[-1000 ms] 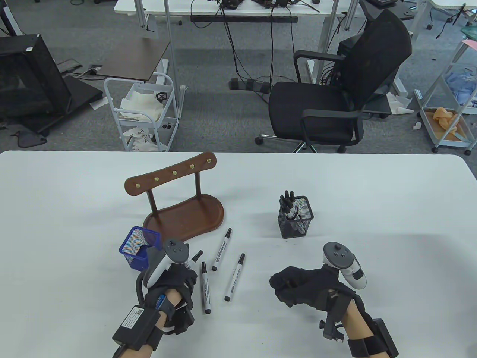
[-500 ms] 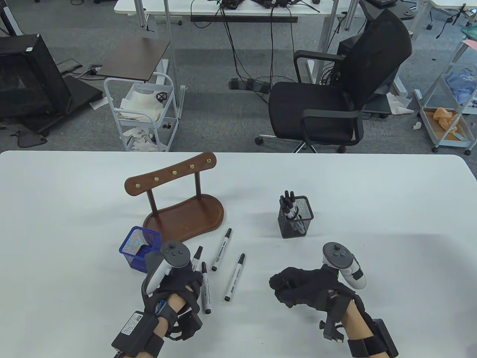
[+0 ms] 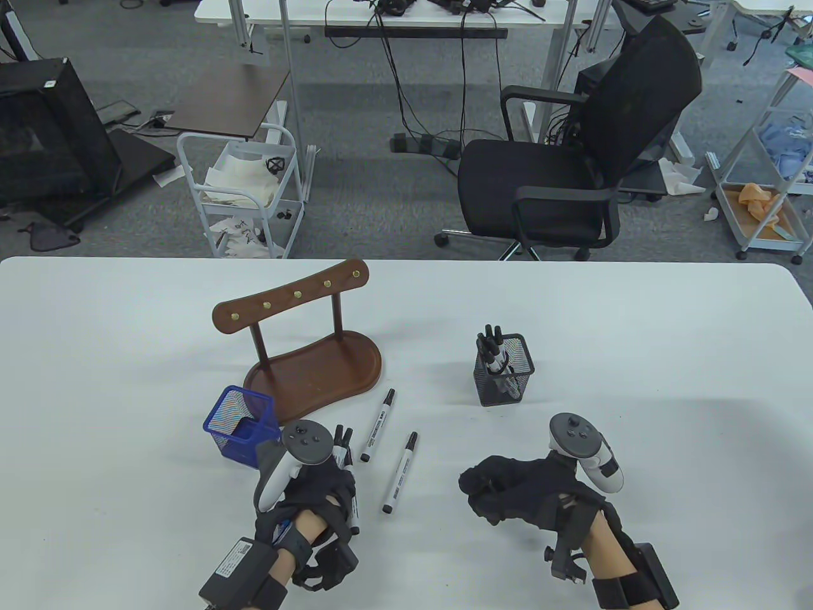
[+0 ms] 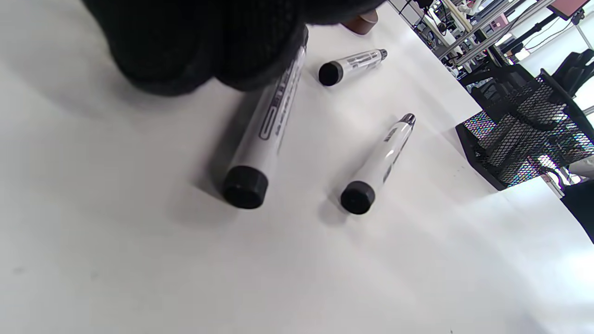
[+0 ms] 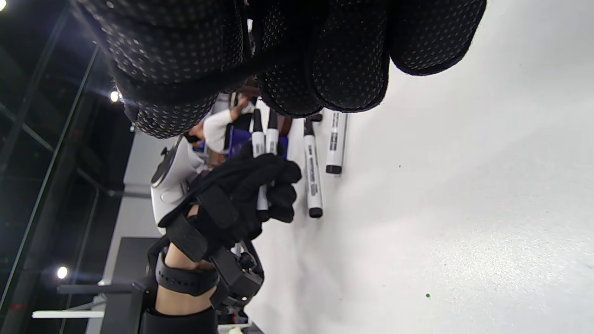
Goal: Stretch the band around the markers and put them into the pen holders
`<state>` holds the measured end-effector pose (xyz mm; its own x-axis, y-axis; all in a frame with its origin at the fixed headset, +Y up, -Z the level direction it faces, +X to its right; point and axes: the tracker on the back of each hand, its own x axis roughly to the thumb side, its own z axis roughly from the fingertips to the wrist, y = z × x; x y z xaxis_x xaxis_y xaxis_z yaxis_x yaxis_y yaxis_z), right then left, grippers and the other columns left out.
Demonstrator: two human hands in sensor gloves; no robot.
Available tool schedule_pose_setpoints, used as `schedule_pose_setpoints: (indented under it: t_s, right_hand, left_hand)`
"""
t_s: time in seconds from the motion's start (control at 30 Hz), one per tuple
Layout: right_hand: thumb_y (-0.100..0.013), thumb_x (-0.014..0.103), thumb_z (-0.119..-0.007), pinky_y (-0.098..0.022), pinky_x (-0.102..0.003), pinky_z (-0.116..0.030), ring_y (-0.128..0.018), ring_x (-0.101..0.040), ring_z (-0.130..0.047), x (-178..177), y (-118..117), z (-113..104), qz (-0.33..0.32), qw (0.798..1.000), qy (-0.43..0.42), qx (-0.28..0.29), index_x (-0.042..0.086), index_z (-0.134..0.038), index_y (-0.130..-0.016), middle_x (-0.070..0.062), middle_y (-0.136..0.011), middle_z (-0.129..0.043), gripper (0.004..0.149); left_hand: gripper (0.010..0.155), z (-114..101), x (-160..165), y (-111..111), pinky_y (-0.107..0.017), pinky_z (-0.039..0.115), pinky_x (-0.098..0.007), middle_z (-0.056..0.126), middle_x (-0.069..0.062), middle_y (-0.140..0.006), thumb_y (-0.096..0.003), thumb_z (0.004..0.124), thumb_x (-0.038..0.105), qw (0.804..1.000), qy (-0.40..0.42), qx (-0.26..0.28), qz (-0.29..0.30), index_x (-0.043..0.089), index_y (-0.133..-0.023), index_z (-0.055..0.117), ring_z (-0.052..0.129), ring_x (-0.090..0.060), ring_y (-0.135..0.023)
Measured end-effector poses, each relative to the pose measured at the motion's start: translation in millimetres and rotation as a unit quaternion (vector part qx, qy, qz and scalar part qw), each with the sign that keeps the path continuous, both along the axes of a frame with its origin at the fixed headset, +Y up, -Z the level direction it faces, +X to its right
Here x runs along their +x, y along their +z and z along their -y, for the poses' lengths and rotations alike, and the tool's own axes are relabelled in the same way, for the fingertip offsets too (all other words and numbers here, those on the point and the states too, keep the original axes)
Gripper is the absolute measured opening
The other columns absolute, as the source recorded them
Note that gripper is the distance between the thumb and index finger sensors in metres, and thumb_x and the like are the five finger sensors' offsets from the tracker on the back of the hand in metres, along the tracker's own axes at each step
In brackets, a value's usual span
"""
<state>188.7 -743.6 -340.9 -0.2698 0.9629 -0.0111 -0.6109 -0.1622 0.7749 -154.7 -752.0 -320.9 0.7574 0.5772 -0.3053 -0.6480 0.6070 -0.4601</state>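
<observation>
1. While gathering a bundle to band, clamps left hand point(image 3: 311, 492) round two markers point(image 3: 343, 448) at seven o'clock on the table point(image 3: 635, 330), caps level and aimed at twelve. Held parallel, presumably so a band slips over.
2. Leaves near loose marker point(image 3: 400, 472) and far loose marker point(image 3: 378, 424) lying flat at one to two o'clock of that hand. Probably next in.
3. Parks right hand point(image 3: 508, 489) at five o'clock, fingers curled under. Cannot tell whether a band hides inside.
4. Keeps black holder point(image 3: 505, 381), already stocked, at twelve o'clock of right hand. Blue holder point(image 3: 241, 429) at eleven o'clock of left hand, seemingly this bundle's home.
</observation>
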Motion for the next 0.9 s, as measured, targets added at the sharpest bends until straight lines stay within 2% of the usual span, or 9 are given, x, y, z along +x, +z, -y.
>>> schedule_pose_setpoints:
  t_s: [0.2, 0.3, 0.63, 0.9]
  right_hand:
    - [-0.046, 0.037, -0.093, -0.061, -0.06, -0.071, -0.064, -0.032, -0.093, -0.1, 0.1, 0.1, -0.001, 1.0, 0.001, -0.001, 0.027, -0.077, -0.094, -0.009, -0.083, -0.094, 0.052]
    - [-0.046, 0.037, -0.093, -0.061, -0.06, -0.071, -0.064, -0.031, -0.093, 0.0, 0.0, -0.1, 0.0, 1.0, 0.0, 0.0, 0.027, -0.077, -0.094, -0.009, -0.083, -0.094, 0.052]
    - [-0.046, 0.037, -0.093, -0.061, -0.06, -0.071, -0.064, -0.032, -0.093, 0.1, 0.0, -0.6, -0.001, 1.0, 0.0, 0.0, 0.026, -0.077, -0.094, -0.009, -0.082, -0.094, 0.052]
    - [-0.046, 0.037, -0.093, -0.061, -0.06, -0.071, -0.063, -0.031, -0.093, 0.1, 0.3, -0.4, -0.003, 1.0, 0.002, 0.0, 0.026, -0.077, -0.094, -0.009, -0.082, -0.094, 0.051]
  left_hand:
    - [0.086, 4.2, 2.3, 0.9, -0.033, 0.091, -0.035, 0.074, -0.014, -0.081, -0.0563, 0.082, 0.033, 0.999, -0.033, -0.008, 0.006, -0.001, -0.106, 0.021, 0.092, -0.01, -0.044]
    - [0.088, 6.3, 3.7, 1.2, -0.033, 0.09, -0.036, 0.074, -0.015, -0.081, -0.0555, 0.086, 0.033, 0.999, -0.051, -0.014, 0.007, -0.002, -0.106, 0.023, 0.092, -0.011, -0.044]
    - [0.081, 7.2, 1.0, -4.6, -0.034, 0.09, -0.039, 0.074, -0.015, -0.08, -0.0557, 0.087, 0.031, 0.994, -0.107, -0.011, 0.003, -0.006, -0.105, 0.035, 0.093, -0.014, -0.045]
    - [0.066, 8.3, -4.2, -17.1, -0.034, 0.088, -0.042, 0.076, -0.013, -0.075, -0.0591, 0.081, 0.03, 0.987, -0.158, 0.0, -0.014, -0.005, -0.103, 0.047, 0.093, -0.017, -0.043]
